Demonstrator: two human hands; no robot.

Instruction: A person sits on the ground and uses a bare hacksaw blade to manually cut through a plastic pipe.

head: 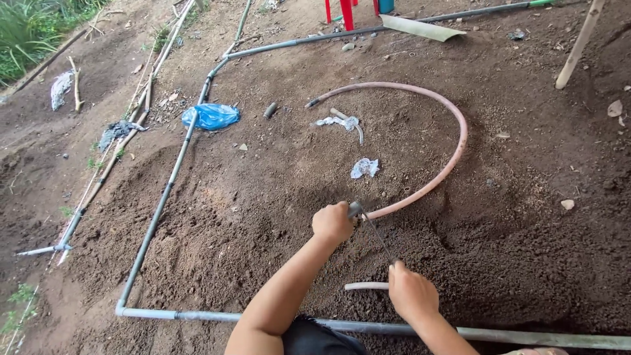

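Head view: my left hand (332, 223) grips the hose (434, 181) end; my right hand (412, 291) grips a saw blade (379, 236) beside it.

The curved hose (453, 154) is pinkish-tan against dark brown soil (526, 217). The pipe frame (161, 204) is grey. A crumpled plastic bag (211, 116) is bright blue, scraps of plastic (364, 167) are whitish, chair legs (346, 13) are red, and grass (26, 29) is green.

A grey pipe frame (158, 210) lies on dark soil (526, 217). A crumpled blue plastic bag (211, 116) rests beside it. Red stool legs (346, 13) stand at the top edge.
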